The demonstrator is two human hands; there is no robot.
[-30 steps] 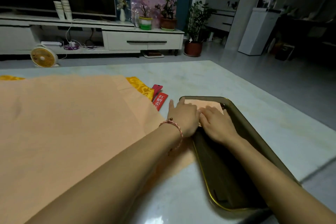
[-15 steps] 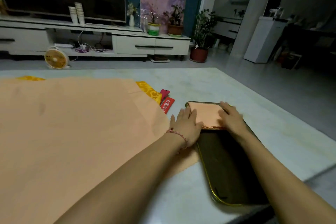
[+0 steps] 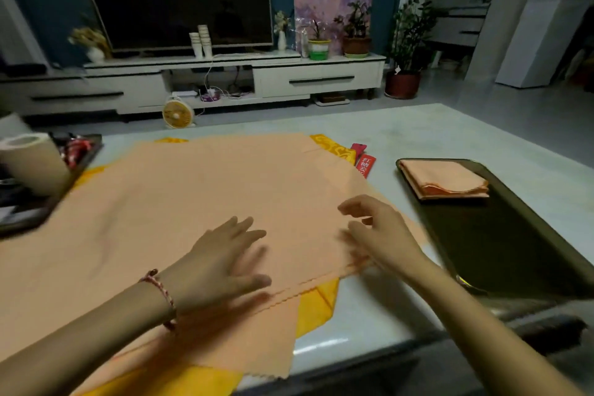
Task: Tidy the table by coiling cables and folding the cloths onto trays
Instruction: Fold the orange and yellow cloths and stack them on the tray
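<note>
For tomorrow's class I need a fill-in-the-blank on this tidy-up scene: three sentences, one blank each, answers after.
1. The small cloth on the tray is already ____.
2. The bracelet sits on the ____ wrist.
3. The lower cloth under the spread cloth is coloured ____.
Missing words: folded; left; yellow.
</note>
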